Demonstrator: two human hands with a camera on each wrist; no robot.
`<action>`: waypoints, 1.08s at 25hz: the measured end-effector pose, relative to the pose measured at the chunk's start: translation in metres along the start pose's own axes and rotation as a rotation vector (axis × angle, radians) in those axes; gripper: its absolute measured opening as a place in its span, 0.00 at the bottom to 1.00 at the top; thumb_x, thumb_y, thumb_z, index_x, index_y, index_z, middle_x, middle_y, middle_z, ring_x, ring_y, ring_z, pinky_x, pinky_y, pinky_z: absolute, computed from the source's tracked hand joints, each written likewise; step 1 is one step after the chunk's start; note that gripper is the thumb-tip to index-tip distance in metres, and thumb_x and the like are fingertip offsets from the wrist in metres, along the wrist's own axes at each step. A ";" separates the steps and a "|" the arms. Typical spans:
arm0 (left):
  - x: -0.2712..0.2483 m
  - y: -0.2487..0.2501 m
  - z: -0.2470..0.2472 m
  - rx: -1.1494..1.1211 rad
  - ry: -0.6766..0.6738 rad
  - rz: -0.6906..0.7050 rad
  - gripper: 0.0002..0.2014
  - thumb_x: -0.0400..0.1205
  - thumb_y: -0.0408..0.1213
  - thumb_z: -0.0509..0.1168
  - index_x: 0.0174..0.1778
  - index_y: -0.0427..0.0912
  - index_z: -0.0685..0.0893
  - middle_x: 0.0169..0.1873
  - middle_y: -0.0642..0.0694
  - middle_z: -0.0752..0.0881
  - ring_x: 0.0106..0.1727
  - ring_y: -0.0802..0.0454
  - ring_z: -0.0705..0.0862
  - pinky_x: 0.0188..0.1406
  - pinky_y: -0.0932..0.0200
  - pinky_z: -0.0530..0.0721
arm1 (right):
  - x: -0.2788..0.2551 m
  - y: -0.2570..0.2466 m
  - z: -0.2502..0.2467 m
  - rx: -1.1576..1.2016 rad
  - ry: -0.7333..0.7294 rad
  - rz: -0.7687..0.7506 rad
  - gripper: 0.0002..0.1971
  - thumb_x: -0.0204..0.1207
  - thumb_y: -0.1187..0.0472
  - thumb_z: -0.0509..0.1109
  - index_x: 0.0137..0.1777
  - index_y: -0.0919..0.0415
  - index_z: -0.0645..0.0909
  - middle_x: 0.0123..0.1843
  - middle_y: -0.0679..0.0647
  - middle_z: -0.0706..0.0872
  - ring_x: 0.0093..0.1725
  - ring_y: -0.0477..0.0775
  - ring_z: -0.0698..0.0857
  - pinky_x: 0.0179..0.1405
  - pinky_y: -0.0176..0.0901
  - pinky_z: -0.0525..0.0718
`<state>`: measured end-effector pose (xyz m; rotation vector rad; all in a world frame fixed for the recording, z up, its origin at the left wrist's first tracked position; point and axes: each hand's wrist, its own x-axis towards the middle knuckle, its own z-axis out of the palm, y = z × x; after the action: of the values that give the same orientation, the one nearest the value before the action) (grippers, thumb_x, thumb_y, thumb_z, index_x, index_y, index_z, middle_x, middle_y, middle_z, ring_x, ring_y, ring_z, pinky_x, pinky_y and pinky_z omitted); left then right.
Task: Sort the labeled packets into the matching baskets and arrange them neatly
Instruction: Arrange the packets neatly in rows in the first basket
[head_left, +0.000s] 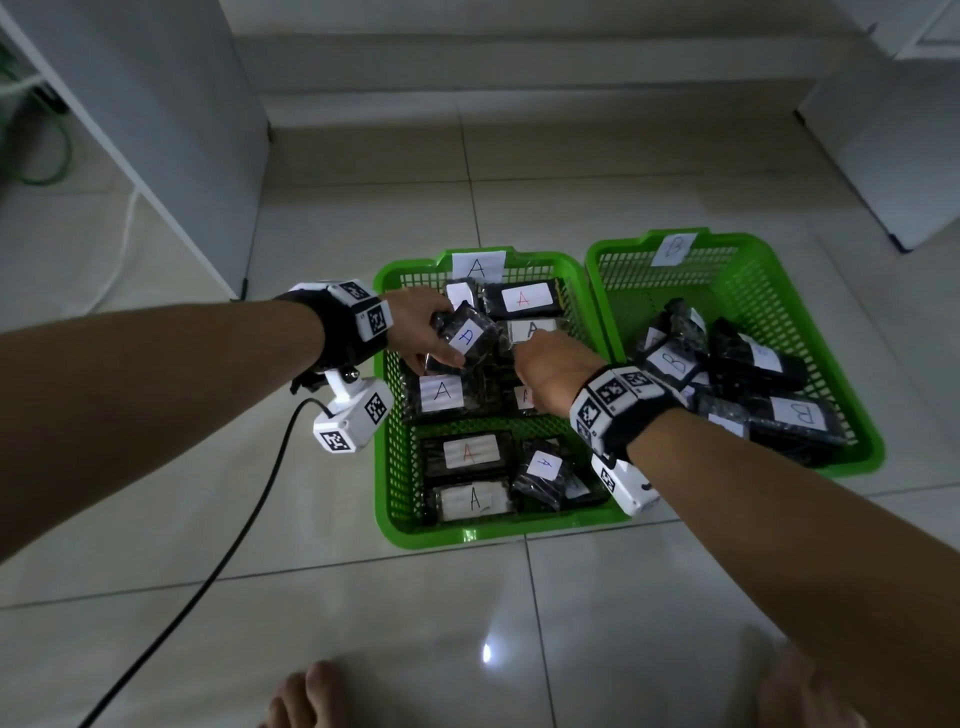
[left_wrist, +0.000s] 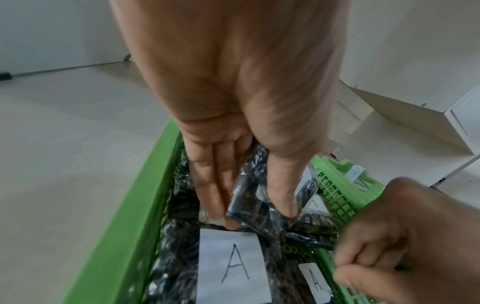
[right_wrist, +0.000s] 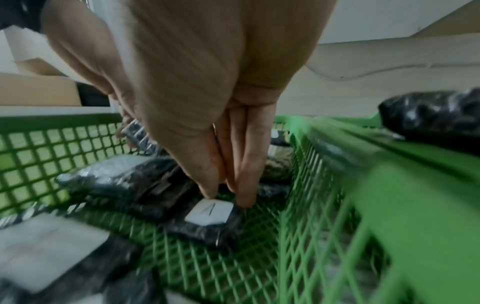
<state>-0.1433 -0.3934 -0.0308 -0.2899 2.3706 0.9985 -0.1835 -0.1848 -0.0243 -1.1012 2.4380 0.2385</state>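
Two green baskets stand side by side on the tile floor: basket A (head_left: 385, 415) on the left and basket B (head_left: 872, 441) on the right. Each holds several black packets with white letter labels. My left hand (head_left: 447, 335) grips a black packet marked A (head_left: 470, 338) over the far part of basket A. In the left wrist view, the thumb and fingers of that hand (left_wrist: 259, 214) pinch the packet (left_wrist: 249, 197). My right hand (head_left: 535, 343) reaches down beside it. Its bunched fingertips (right_wrist: 244, 201) pinch the far edge of another A packet (right_wrist: 210, 214) lying on the basket floor.
A black cable (head_left: 234, 545) runs from my left wrist across the floor. White furniture stands at the far left (head_left: 156, 130) and far right (head_left: 909, 156). Bare feet (head_left: 306, 696) are at the bottom edge. B packets (head_left: 795, 413) are heaped in the near part of basket B.
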 end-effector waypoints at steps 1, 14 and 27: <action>0.000 0.002 0.001 0.012 0.008 0.007 0.21 0.74 0.42 0.80 0.60 0.42 0.82 0.50 0.44 0.90 0.40 0.47 0.93 0.44 0.48 0.92 | -0.001 0.006 -0.003 0.092 0.088 0.022 0.04 0.75 0.66 0.75 0.41 0.64 0.83 0.42 0.56 0.86 0.46 0.58 0.87 0.50 0.44 0.87; -0.001 0.046 0.012 0.074 0.030 0.181 0.25 0.65 0.60 0.80 0.52 0.49 0.88 0.40 0.51 0.93 0.39 0.61 0.91 0.42 0.61 0.86 | -0.017 0.043 -0.027 0.404 0.391 -0.117 0.28 0.51 0.32 0.86 0.46 0.49 0.92 0.38 0.43 0.89 0.39 0.44 0.85 0.37 0.41 0.81; 0.001 0.046 -0.003 0.019 -0.012 0.109 0.23 0.67 0.36 0.83 0.56 0.50 0.84 0.48 0.50 0.92 0.47 0.56 0.90 0.43 0.63 0.83 | -0.018 0.045 -0.025 0.397 0.421 -0.094 0.15 0.60 0.49 0.85 0.45 0.51 0.89 0.38 0.42 0.88 0.40 0.44 0.86 0.40 0.38 0.83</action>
<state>-0.1635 -0.3634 -0.0016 -0.1484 2.4054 1.0232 -0.2151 -0.1511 0.0051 -1.1637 2.6133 -0.5385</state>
